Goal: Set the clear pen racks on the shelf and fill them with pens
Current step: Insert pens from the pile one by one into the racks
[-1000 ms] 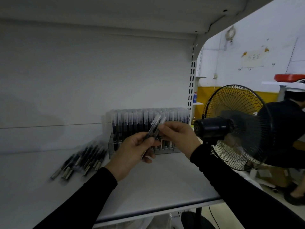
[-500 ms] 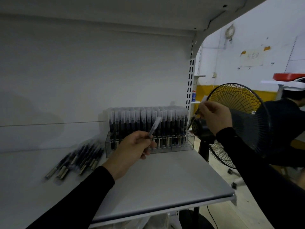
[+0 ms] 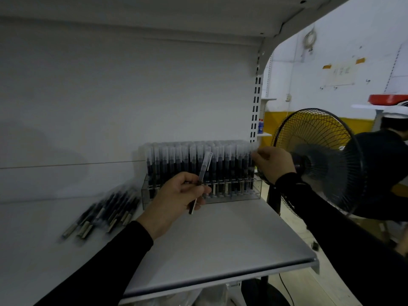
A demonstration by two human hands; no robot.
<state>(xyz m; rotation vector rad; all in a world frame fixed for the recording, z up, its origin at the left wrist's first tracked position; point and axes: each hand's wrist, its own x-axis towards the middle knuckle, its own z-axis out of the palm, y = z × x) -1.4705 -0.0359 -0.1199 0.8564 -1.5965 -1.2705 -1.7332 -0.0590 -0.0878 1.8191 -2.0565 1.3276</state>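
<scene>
Right hand has dropped to the pen-packed clear rack.

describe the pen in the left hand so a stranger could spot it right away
Find the grey shelf with the clear rack of upright pens. In front of it, the left hand grips one pen, tilted and off the shelf, unlike the racked ones.

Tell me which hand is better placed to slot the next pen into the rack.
Probably the left hand: it grips a pen just in front of the clear rack. The right hand is at the rack's right end, fingers curled; whether it holds a pen is unclear.
</scene>
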